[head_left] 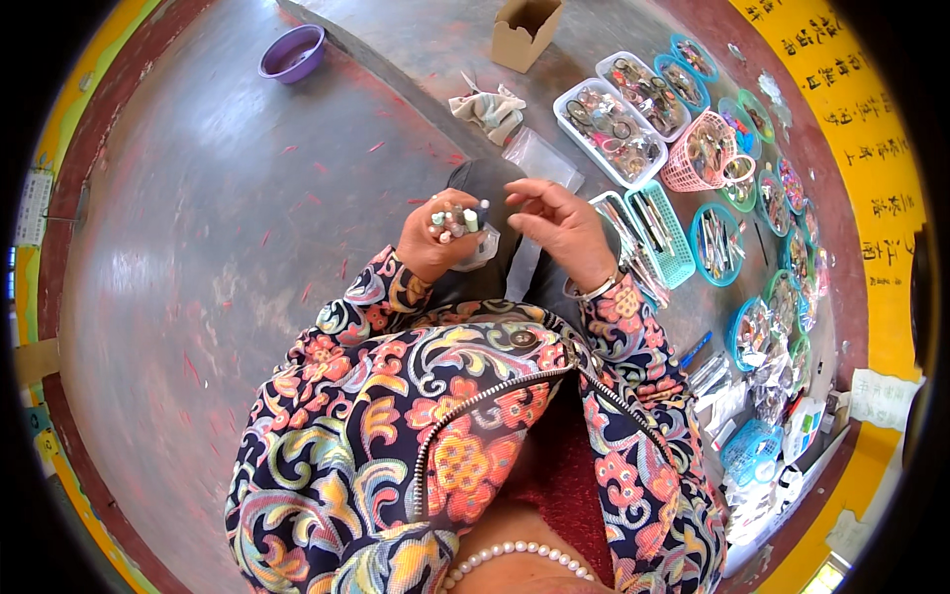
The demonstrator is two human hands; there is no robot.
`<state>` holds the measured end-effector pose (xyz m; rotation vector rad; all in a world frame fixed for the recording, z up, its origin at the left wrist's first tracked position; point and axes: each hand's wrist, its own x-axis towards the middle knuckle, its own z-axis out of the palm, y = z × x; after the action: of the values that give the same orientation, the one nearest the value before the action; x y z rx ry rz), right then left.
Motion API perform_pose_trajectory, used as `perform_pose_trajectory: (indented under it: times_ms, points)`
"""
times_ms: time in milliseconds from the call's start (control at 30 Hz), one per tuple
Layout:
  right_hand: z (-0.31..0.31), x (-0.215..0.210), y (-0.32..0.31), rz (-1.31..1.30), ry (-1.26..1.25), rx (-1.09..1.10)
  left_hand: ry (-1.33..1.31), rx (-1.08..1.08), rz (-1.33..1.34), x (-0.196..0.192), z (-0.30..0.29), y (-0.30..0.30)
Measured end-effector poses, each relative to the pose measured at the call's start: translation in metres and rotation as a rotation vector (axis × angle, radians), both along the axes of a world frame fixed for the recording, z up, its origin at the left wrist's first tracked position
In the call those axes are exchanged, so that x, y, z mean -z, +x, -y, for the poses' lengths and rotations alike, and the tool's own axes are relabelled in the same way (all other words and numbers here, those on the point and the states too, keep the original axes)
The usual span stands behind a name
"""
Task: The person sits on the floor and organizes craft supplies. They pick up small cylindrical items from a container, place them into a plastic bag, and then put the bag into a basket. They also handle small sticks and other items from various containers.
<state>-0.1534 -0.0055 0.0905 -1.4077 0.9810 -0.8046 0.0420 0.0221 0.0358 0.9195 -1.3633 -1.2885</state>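
My left hand [438, 241] is closed around a bunch of small bottles [457, 220] with coloured caps, held upright above my dark-trousered lap. My right hand [556, 223] hovers just to the right of them, fingers apart and curled, holding nothing. A bracelet circles the right wrist. Both forearms wear a patterned floral jacket.
On the grey floor ahead and to the right lie clear boxes of scissors [609, 129], a pink basket [705, 150], a teal basket [661, 230] and several round teal trays of small tools. A cardboard box [525, 31], a crumpled cloth [491, 109] and a purple bowl [292, 52] lie farther off.
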Motion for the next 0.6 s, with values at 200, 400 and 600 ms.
perform_pose_trajectory:
  times_ms: [200, 400, 600]
  points:
    - [-0.005, 0.007, 0.013, -0.121, -0.357, -0.022, 0.160, 0.068, -0.140, -0.006, -0.002, -0.006]
    - [-0.009, -0.015, -0.005, 0.041, -0.065, 0.301, 0.100, -0.029, -0.135, 0.001, -0.002, -0.003]
    - [0.006, 0.007, -0.058, 0.598, 0.192, 0.538, 0.114, -0.044, -0.145, 0.004, 0.001, -0.004]
